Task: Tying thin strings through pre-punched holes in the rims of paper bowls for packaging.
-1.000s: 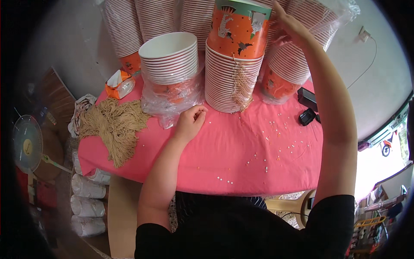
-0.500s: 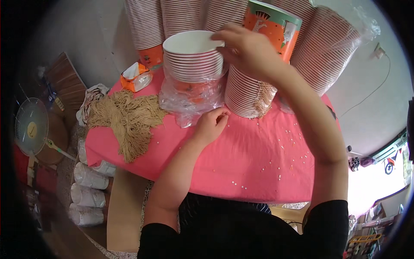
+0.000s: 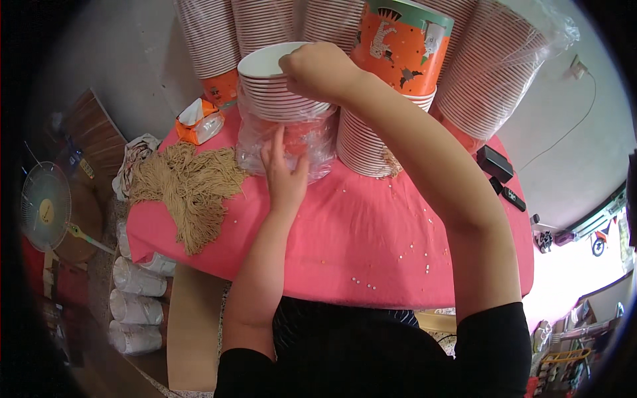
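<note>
- At the middle of the table, as I view it: a stack of nested tubs (image 3: 265, 98), white rims uppermost, its lower, orange part sheathed in clear plastic wrap (image 3: 249, 156).
- Right hand (image 3: 318, 69): curled narrow, knuckles up, over the right side of the topmost rim; the fingertips are hidden, so I cannot tell whether they pinch it.
- Left hand (image 3: 284, 174): wide, fingers raised and thumb apart, before the wrap; whether it presses on the plastic I cannot tell.
- Just right of these: a second stack (image 3: 357, 142) of white-rimmed tubs, with an orange tub (image 3: 405, 50), banded green and printed with animals, standing on top.
- Left: a spread hank of tan strings (image 3: 189, 192) on pink cloth (image 3: 352, 232); just behind it, an orange packet (image 3: 191, 132).
- Rear: taller stacks of tubs (image 3: 204, 40), some in plastic.
- Front: small white bits (image 3: 369, 286), scattered.
- Right edge: a black box (image 3: 494, 164).
- Beyond the table, left: a fan (image 3: 46, 209) and white cylindrical bundles (image 3: 141, 278).
</note>
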Available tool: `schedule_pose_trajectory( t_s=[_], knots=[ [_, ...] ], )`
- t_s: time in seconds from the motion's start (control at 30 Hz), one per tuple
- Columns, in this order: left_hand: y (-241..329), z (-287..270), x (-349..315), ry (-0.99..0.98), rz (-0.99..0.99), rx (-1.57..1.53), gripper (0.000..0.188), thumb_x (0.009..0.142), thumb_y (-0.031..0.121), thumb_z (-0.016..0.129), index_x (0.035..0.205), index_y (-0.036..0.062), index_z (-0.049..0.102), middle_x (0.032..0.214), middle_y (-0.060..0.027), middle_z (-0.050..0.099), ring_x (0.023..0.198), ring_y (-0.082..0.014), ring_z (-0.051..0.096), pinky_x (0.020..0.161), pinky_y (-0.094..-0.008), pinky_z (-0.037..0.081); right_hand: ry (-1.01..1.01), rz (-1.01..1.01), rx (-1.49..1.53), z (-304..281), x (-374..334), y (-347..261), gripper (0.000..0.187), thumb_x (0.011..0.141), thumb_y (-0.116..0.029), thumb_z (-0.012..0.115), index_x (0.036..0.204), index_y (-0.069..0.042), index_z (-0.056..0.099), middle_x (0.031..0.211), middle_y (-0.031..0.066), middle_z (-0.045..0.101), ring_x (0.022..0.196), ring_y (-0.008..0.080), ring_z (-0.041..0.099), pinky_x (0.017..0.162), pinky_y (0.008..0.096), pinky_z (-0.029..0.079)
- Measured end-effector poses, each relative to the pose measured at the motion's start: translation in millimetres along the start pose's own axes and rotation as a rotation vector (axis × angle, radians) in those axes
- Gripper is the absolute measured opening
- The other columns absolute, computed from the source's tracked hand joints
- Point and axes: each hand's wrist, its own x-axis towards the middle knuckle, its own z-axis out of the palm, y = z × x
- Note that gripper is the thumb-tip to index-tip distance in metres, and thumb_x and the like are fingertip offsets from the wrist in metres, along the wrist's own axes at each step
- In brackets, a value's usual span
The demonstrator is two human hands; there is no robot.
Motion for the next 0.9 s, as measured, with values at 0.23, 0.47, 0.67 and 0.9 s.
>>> schedule_pose_trajectory(
  t_s=[0.23, 0.47, 0.67, 0.9],
  knots=[
    [-8.5, 3.2, -3.1, -0.024, 0.05, 0.235, 0.08, 0.078, 0.014, 0.071, 0.149, 0.0177, 0.035, 0.149, -0.0263, 0.025, 0.138, -0.0434, 0.027, 0.112, -0.0486, 0.028, 0.16, 0.083, 0.085, -1.5, -11.3, 10.8, 0.019, 0.08, -0.026, 0.066, 0.083, -0.007, 0.067, 0.075, 0.0138, 0.067, 0.071, 0.0347, 0.067, 0.065, 0.0454, 0.054],
    [-9.4, 3.2, -1.7, -0.035, 0.057, 0.226, 0.081, 0.079, 0.012, 0.07, 0.151, 0.016, 0.031, 0.149, -0.027, 0.026, 0.138, -0.0436, 0.027, 0.113, -0.0487, 0.028, 0.286, 0.297, 0.266, -36.3, -1.9, 18.8, 0.026, 0.082, -0.025, 0.069, 0.095, -0.004, 0.067, 0.091, 0.0167, 0.067, 0.083, 0.0315, 0.067, 0.071, 0.0394, 0.052],
    [-0.1, -8.4, 6.1, 0.147, 0.002, 0.053, 0.059, 0.081, 0.011, 0.068, 0.137, 0.0122, 0.048, 0.135, -0.0191, 0.037, 0.126, -0.0348, 0.039, 0.106, -0.043, 0.035, 0.382, 0.232, 0.543, -108.1, -30.9, 5.5, 0.023, 0.096, -0.018, 0.059, 0.103, 0.004, 0.059, 0.097, 0.0154, 0.063, 0.095, 0.0263, 0.063, 0.082, 0.0352, 0.05],
    [0.1, -46.4, 25.4, 0.171, -0.359, -0.55, 0.049, 0.098, 0.033, 0.047, 0.136, 0.0005, 0.044, 0.134, -0.0138, 0.053, 0.12, -0.0248, 0.052, 0.1, -0.0406, 0.043, 0.454, -0.138, 0.456, -106.7, -126.2, -34.3, 0.031, 0.068, 0.0, 0.073, 0.097, -0.001, 0.062, 0.096, 0.0127, 0.062, 0.09, 0.0298, 0.062, 0.078, 0.0364, 0.05]
  ],
)
